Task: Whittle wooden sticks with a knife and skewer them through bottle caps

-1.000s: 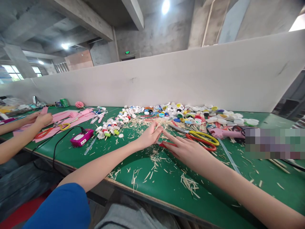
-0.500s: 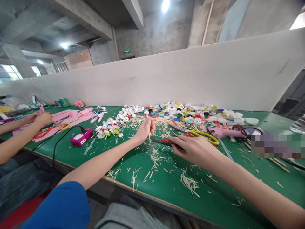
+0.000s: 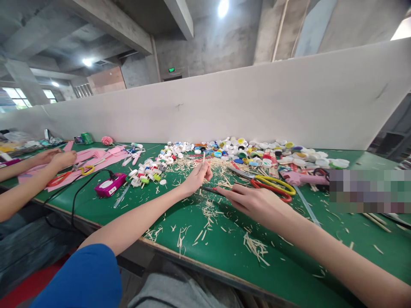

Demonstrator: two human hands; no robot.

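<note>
Between the fingers of my left hand [image 3: 199, 176] is a thin wooden stick [image 3: 204, 157], its upper end standing above the fingertips. My right hand [image 3: 253, 199] is wrapped round a dark-bladed tool with red on it [image 3: 210, 189]; the blade tip reaches just under my left hand. Wood shavings [image 3: 208, 209] lie below both hands. Scissors with yellow and red handles [image 3: 276, 184] rest beyond my right hand. Bottle caps [image 3: 240, 150] are heaped behind the hands, and caps with short sticks through them [image 3: 146, 171] lie to the left.
A magenta box [image 3: 110, 185] with a black cable sits left on the green table [image 3: 224, 261]. Farther left, another person's hands [image 3: 61, 158] are over pink sheets [image 3: 96, 156]. A white partition [image 3: 224, 107] stands behind. A pink tool [image 3: 303, 178] lies at right.
My right hand and the tool have shifted slightly left, closer to my left hand. The stick has tilted to the right. The other person's hands have moved a little right.
</note>
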